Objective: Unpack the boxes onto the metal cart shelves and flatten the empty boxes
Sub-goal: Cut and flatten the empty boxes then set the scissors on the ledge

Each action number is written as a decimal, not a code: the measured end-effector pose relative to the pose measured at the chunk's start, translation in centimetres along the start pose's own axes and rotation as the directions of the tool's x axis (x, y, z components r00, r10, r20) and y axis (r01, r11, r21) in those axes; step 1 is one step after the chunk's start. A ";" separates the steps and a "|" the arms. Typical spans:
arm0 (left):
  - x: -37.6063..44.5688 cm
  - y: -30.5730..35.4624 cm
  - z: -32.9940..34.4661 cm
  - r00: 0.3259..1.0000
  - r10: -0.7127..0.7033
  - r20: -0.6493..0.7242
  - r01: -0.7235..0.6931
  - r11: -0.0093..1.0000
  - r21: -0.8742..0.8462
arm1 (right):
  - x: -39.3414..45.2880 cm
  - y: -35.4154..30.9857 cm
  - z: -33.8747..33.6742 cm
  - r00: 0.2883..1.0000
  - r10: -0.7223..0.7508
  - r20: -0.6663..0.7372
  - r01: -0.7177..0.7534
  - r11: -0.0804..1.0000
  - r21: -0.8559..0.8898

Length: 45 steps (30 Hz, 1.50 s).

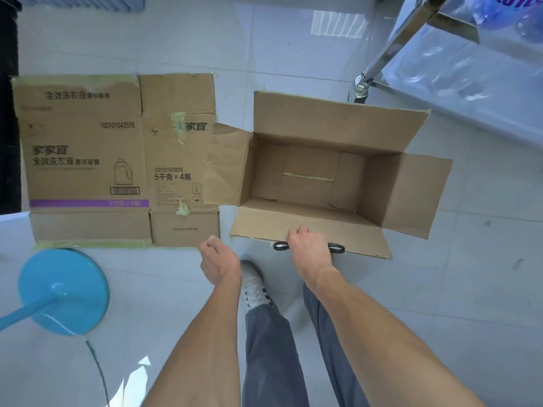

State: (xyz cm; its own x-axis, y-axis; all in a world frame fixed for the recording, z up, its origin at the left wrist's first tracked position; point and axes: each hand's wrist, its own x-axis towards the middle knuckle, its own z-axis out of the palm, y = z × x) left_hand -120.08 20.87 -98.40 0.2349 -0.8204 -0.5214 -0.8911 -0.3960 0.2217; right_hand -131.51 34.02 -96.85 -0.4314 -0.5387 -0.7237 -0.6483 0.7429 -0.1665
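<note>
In the centre, the open box point(323, 171) holds nothing; the right hand point(308, 245) grips its near flap point(308, 227). The left hand point(219, 259), loosely curled, holds nothing. A flattened box point(88, 160) lies at left.

Bare forearms without sleeves, left hand point(219, 259) at 6 o'clock, right hand point(308, 245) beside it; grey trousers point(270, 353); white shoe point(254, 284) with dark stripes.
</note>
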 end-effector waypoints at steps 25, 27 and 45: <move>6.7 4.6 -20.1 0.970 0.031 -0.243 -0.031 1.000 0.004 | 2.9 -18.2 -17.6 0.956 0.287 -0.055 -0.095 0.482 0.871; 8.8 4.8 -19.3 0.968 0.100 -0.230 -0.061 0.984 0.168 | 4.1 -16.9 -15.4 0.961 0.278 0.007 -0.137 0.451 0.882; 16.3 5.6 -5.7 0.940 0.179 0.289 -0.263 0.922 0.283 | 7.4 -5.5 -3.1 0.678 0.712 0.186 -0.411 0.156 0.898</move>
State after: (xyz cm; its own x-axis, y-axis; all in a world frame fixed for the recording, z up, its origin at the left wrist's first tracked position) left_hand -119.09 2.95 -100.97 -0.0512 -0.7234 -0.6885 -0.9936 -0.0329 0.1084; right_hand -133.12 24.70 -99.22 -0.6368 0.2376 -0.7335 0.6397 0.6940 -0.3305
